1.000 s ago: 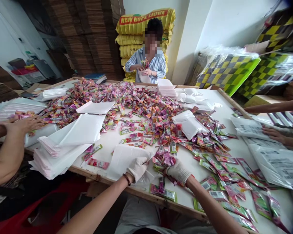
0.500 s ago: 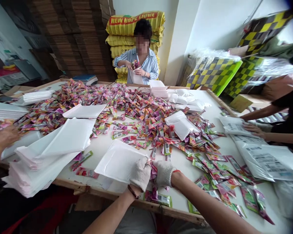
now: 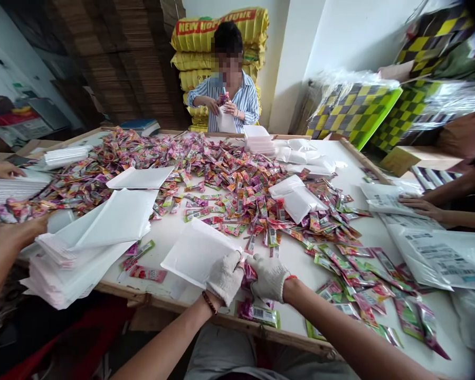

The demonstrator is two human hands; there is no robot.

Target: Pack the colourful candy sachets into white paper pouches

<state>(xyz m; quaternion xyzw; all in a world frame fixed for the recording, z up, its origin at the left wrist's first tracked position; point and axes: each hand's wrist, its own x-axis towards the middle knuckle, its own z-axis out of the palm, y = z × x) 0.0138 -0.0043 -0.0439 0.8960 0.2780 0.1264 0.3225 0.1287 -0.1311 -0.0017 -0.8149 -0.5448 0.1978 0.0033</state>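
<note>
My left hand [image 3: 225, 278], in a knitted white glove, is closed on the right end of a white padded envelope [image 3: 198, 253] that lies tilted above the table. Beside it my right hand [image 3: 268, 278], gloved too, is closed around small purple and pink snack packets [image 3: 248, 274] at that same end of the envelope. My fingers hide much of these packets. Just below my hands, a green and purple packet [image 3: 263, 315] lies at the table's near edge. More snack packets [image 3: 221, 163] form a wide heap beyond the envelope.
A stack of white envelopes [image 3: 87, 248] stands left, partly over the table's wooden edge [image 3: 162, 306]. Filled, labelled mailers [image 3: 439, 253] lie right. A person in a striped shirt [image 3: 245, 97] packs packets opposite. Other people's hands [image 3: 24, 232] [image 3: 423, 206] work at both sides.
My hands stay together at the envelope's end, with only slight movement. At left, another person's hand now holds packets near the stack. The person opposite has lowered the head a little.
</note>
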